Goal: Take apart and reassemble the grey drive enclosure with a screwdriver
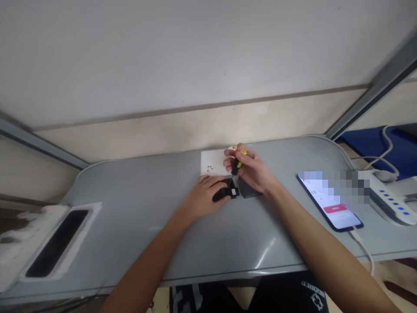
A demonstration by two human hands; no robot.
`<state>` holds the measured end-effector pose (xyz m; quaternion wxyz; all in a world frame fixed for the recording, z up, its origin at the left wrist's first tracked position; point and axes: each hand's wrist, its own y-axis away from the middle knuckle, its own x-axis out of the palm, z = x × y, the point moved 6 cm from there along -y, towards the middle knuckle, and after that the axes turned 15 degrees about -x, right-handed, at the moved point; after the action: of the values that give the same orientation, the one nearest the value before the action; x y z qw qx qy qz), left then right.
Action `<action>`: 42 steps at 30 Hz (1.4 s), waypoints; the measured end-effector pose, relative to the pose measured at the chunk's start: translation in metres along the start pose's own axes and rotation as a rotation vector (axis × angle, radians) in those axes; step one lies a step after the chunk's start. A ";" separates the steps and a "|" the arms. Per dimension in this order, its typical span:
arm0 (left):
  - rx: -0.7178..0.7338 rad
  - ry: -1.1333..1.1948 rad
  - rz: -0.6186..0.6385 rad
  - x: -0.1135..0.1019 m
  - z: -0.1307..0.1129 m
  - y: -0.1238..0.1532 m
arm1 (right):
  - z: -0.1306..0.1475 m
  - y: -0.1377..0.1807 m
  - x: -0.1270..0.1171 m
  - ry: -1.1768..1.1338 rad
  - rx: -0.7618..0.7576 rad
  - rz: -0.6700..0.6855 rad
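Left hand pinched a black device between thumb and fingers, mid-worktop. Right hand, at 1 o'clock from it, had its grip closed around a yellow-and-black screwdriver, slanting toward 7 o'clock; tip contact unclear. White sheet with dark specks lay at 11 o'clock, dark block at 3, lit phone farther out at 3.
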<state>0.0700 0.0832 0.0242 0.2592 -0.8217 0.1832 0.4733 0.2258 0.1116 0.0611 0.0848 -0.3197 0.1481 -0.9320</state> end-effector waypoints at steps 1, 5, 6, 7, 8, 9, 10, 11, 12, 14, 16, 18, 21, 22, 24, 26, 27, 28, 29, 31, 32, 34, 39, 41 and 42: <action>-0.002 0.002 0.005 0.000 0.000 0.000 | 0.000 0.000 0.001 0.009 -0.003 -0.002; -0.030 0.017 0.028 0.002 -0.001 -0.001 | 0.002 -0.002 0.001 0.118 -0.080 -0.026; -0.044 0.019 0.028 0.002 0.000 -0.001 | 0.002 -0.004 0.001 0.135 -0.088 -0.022; -0.057 0.019 0.027 0.003 0.000 -0.001 | 0.003 -0.004 0.001 0.139 -0.081 -0.012; -0.069 0.021 0.025 0.003 0.000 -0.001 | 0.003 -0.005 0.001 0.131 -0.063 -0.001; -0.077 0.025 0.024 0.003 0.000 -0.001 | 0.003 -0.006 0.000 0.113 -0.040 0.010; -0.081 0.030 0.022 0.003 0.000 -0.001 | 0.003 -0.006 -0.001 0.091 -0.018 0.017; -0.084 0.036 0.019 0.003 -0.001 -0.001 | 0.003 -0.006 -0.002 0.072 0.000 0.024; -0.085 0.041 0.016 0.002 -0.001 -0.001 | 0.003 -0.006 -0.004 0.060 0.009 0.033; -0.084 0.049 0.009 0.001 -0.001 -0.001 | 0.004 -0.005 -0.006 0.060 0.001 0.059; -0.079 0.054 0.000 0.000 -0.001 -0.001 | 0.005 -0.004 -0.006 0.065 -0.028 0.082; -0.069 0.055 -0.005 -0.001 -0.001 -0.001 | 0.004 -0.003 -0.004 0.065 -0.058 0.092; -0.058 0.054 -0.002 -0.001 -0.001 -0.001 | 0.001 -0.002 0.001 0.085 -0.080 0.080; -0.056 0.055 0.000 -0.001 -0.001 -0.001 | 0.000 -0.002 0.002 0.101 -0.085 0.073; -0.050 0.055 -0.001 0.000 0.000 0.000 | -0.002 -0.003 0.004 0.131 -0.093 0.063; -0.040 0.051 -0.008 0.000 0.000 0.000 | -0.003 -0.003 0.005 0.145 -0.102 0.063; -0.033 0.051 -0.013 0.000 0.000 0.000 | -0.003 -0.004 0.005 0.137 -0.104 0.065; -0.027 0.052 -0.018 0.000 0.000 0.000 | -0.003 -0.004 0.005 0.118 -0.099 0.070; -0.023 0.054 -0.021 0.000 0.000 0.000 | -0.003 -0.004 0.005 0.093 -0.087 0.077; -0.020 0.055 -0.020 -0.001 0.000 0.000 | -0.003 -0.004 0.005 0.053 -0.051 0.091; -0.019 0.052 -0.019 -0.001 0.000 0.000 | -0.003 -0.004 0.004 0.048 -0.038 0.101; -0.011 0.040 -0.018 -0.001 -0.001 0.000 | -0.001 -0.003 0.002 0.055 -0.044 0.117; 0.012 0.032 -0.025 -0.001 0.000 0.000 | -0.002 -0.003 -0.004 0.074 -0.082 0.086; 0.018 0.021 -0.020 0.000 0.001 0.000 | -0.002 -0.004 -0.006 0.111 -0.114 0.041; 0.022 0.012 -0.022 0.000 0.001 0.000 | -0.001 -0.005 -0.007 0.132 -0.128 0.025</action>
<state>0.0695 0.0834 0.0234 0.2723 -0.8236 0.1810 0.4635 0.2300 0.1185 0.0577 0.0657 -0.2605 0.2167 -0.9386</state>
